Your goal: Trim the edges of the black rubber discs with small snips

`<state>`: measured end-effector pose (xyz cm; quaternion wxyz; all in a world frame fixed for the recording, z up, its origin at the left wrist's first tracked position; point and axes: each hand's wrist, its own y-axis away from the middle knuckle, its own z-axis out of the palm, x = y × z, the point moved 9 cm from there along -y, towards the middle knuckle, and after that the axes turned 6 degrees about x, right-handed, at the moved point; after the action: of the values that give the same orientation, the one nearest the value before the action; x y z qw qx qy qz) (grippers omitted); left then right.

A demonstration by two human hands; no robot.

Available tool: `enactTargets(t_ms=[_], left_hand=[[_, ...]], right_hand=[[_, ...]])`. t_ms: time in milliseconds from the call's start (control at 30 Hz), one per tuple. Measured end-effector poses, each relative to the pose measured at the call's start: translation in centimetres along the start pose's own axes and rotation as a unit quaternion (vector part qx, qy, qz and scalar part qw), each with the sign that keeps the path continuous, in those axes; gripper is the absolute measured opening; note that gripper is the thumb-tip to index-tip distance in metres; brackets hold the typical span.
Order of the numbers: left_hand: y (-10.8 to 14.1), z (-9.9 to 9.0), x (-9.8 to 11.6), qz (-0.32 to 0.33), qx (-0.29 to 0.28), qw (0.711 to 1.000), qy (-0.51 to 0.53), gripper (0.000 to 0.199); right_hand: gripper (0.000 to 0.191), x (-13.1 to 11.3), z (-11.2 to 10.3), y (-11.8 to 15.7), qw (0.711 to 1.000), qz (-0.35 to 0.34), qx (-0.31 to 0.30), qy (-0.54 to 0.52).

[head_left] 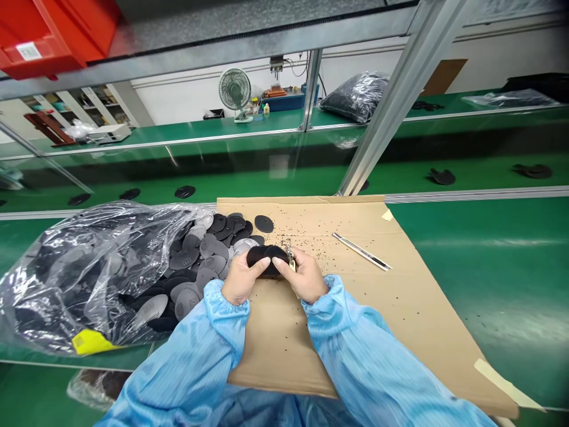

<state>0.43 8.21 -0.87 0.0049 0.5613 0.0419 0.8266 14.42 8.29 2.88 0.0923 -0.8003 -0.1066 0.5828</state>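
Note:
Two overlapping black oval pads [268,255] are held over the cardboard sheet [275,344]. My left hand [242,277] grips their left side, thumb on top. My right hand [306,276] pinches their right side and also holds a small metal tool [291,258], partly hidden by the fingers. A loose dark oval pad [264,223] lies on the cardboard beyond my hands. Left of my left hand, a pile of black and grey oval pads [213,246] spills from a clear plastic bag [80,267]. A slim cutter knife [362,251] rests on the cardboard to the right.
Small black scraps dot the cardboard. Behind it runs a green conveyor [249,172] carrying dark pads. A slanted metal post [382,118] rises at the cardboard's far edge. A red bin [57,35] sits upper left; a green fan [235,89] stands farther back.

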Motion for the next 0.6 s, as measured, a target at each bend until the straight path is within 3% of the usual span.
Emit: enactTargets(t_ms=[267,600], left_hand=[[0.2,0.5,0.2,0.010,-0.024,0.999,-0.029,0.028],[0.4,1.3,0.0,-0.023,-0.028,0.998,0.046,0.033]], right_hand=[[0.036,0.0,-0.3,0.0,1.000,-0.004,0.011,0.016],[0.035,0.5,-0.1,0.1,0.999,0.010,0.030,0.013]])
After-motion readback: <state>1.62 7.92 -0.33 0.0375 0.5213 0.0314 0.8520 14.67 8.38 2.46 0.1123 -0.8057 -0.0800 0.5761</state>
